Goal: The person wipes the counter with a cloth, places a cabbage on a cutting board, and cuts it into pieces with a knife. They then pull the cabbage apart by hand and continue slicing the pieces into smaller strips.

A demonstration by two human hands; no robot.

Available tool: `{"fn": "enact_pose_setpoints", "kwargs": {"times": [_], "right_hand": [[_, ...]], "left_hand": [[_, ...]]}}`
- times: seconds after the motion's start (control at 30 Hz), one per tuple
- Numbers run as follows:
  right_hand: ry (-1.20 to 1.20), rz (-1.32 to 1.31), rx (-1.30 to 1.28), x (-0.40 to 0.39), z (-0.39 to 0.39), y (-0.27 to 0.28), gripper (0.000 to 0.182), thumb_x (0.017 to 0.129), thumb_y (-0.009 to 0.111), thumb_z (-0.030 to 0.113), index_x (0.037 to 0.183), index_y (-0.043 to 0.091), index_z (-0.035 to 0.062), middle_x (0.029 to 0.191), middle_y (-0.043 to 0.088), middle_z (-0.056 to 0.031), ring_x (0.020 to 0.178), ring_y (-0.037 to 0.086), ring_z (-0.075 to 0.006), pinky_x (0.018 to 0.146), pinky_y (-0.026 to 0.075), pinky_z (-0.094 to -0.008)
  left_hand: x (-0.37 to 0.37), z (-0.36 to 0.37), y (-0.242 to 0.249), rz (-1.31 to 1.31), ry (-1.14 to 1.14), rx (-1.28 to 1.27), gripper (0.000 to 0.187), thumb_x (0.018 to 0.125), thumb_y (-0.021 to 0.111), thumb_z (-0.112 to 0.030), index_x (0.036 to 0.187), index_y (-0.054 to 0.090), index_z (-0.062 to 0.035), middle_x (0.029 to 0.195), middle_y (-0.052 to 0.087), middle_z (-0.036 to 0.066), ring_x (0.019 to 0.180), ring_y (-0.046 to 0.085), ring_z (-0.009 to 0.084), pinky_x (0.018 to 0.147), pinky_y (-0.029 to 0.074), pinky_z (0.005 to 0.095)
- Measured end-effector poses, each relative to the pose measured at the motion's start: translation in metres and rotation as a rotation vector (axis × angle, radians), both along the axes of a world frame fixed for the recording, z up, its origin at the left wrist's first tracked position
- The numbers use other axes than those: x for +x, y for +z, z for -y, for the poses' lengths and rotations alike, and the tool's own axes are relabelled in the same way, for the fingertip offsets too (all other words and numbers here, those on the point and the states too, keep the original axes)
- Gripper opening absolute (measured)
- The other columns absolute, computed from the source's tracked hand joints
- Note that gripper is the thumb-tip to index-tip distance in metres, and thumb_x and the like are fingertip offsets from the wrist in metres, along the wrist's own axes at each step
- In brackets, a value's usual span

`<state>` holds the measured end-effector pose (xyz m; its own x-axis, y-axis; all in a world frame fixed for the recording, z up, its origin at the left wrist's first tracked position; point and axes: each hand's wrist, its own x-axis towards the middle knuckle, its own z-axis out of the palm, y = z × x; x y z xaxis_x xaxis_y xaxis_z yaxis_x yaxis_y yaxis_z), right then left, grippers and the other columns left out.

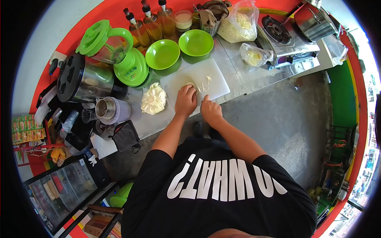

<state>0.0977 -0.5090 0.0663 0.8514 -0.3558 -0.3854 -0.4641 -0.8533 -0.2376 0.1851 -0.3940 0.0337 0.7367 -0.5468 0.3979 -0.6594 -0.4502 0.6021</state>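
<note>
A white cutting board [220,79] lies near the counter's front edge. On it my left hand [185,100] presses down, fingers curled over a pale piece of cabbage [191,84] that is mostly covered. My right hand [211,110] is closed around a knife at the board's front edge; its handle is hidden in the fist and the blade barely shows beside my left fingers. A few thin pale shreds [204,87] are scattered on the board, right of the blade. Left of the board sits a larger chunk of pale, leafy cabbage [154,99].
Behind the board stand two green bowls [162,54] and several pump bottles [151,23]. A green blender [131,67] and a lidded steel container [85,77] are left. Toward the right are a bag of shreds [238,27], a smaller plastic bag [255,54] and a gas stove [287,39].
</note>
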Motion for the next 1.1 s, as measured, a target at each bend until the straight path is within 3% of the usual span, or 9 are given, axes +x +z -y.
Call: {"fn": "enact_pose_setpoints", "kwargs": {"times": [0.4, 0.47, 0.5, 0.6, 0.67, 0.97, 1.1], "right_hand": [[0.064, 0.136, -0.073, 0.006, 0.000, -0.004, 0.029, 0.105, 0.052, 0.030, 0.105, 0.050, 0.0015, 0.085, 0.075, -0.0211, 0.082, 0.075, -0.0398, 0.071, 0.061, -0.0474], [0.064, 0.114, -0.083, -0.007, -0.005, -0.002, 0.017, 0.097, 0.055, 0.012, 0.106, 0.052, -0.0010, 0.081, 0.075, -0.0168, 0.078, 0.077, -0.0346, 0.067, 0.062, -0.0416], [0.055, 0.116, -0.086, -0.011, -0.005, -0.005, 0.017, 0.097, 0.055, 0.012, 0.106, 0.052, -0.0010, 0.081, 0.075, -0.0168, 0.078, 0.077, -0.0346, 0.067, 0.062, -0.0416], [0.084, 0.126, -0.112, -0.010, -0.003, -0.012, 0.015, 0.098, 0.052, 0.013, 0.106, 0.051, 0.0004, 0.078, 0.075, -0.0163, 0.075, 0.077, -0.0339, 0.065, 0.062, -0.0426], [0.035, 0.114, -0.018, 0.002, 0.002, -0.015, 0.024, 0.105, 0.050, 0.026, 0.104, 0.048, 0.0024, 0.081, 0.074, -0.0207, 0.078, 0.075, -0.0385, 0.069, 0.060, -0.0483], [0.258, 0.105, -0.015, -0.017, 0.053, -0.002, 0.029, 0.106, 0.048, 0.031, 0.109, 0.049, 0.0022, 0.082, 0.074, -0.0218, 0.079, 0.075, -0.0396, 0.069, 0.060, -0.0505], [0.226, 0.082, -0.042, -0.020, 0.087, -0.001, 0.031, 0.107, 0.048, 0.033, 0.110, 0.049, 0.0026, 0.084, 0.074, -0.0215, 0.079, 0.074, -0.0409, 0.072, 0.059, -0.0527]], "left_hand": [[-0.001, -0.001, 0.002, -0.007, -0.015, -0.032, 0.013, 0.085, 0.064, -0.004, 0.099, 0.064, -0.0033, 0.117, 0.063, 0.014, 0.113, 0.059, 0.0353, 0.095, 0.047, 0.0454], [-0.001, 0.003, 0.004, -0.018, -0.027, -0.041, 0.012, 0.086, 0.064, -0.004, 0.099, 0.065, -0.0025, 0.116, 0.063, 0.015, 0.114, 0.059, 0.0372, 0.097, 0.047, 0.0454], [-0.002, 0.002, 0.003, -0.031, -0.013, -0.032, 0.013, 0.087, 0.064, -0.004, 0.099, 0.065, -0.0021, 0.117, 0.063, 0.015, 0.115, 0.059, 0.0373, 0.097, 0.047, 0.0453], [-0.001, 0.001, 0.004, -0.036, -0.002, -0.015, 0.014, 0.087, 0.064, -0.005, 0.100, 0.065, -0.0014, 0.119, 0.063, 0.016, 0.116, 0.058, 0.0374, 0.099, 0.046, 0.0451], [-0.002, 0.001, 0.004, -0.028, -0.004, -0.008, 0.014, 0.087, 0.065, -0.005, 0.100, 0.066, -0.0013, 0.120, 0.063, 0.016, 0.117, 0.058, 0.0375, 0.099, 0.046, 0.0450], [-0.009, 0.004, -0.007, 0.017, 0.066, 0.003, 0.020, 0.087, 0.064, -0.006, 0.106, 0.067, -0.0046, 0.122, 0.061, 0.013, 0.119, 0.057, 0.0351, 0.098, 0.045, 0.0473], [-0.017, 0.011, -0.001, -0.032, 0.088, 0.028, 0.026, 0.085, 0.065, -0.004, 0.111, 0.067, -0.0060, 0.122, 0.060, 0.013, 0.121, 0.056, 0.0355, 0.098, 0.046, 0.0480]]}}
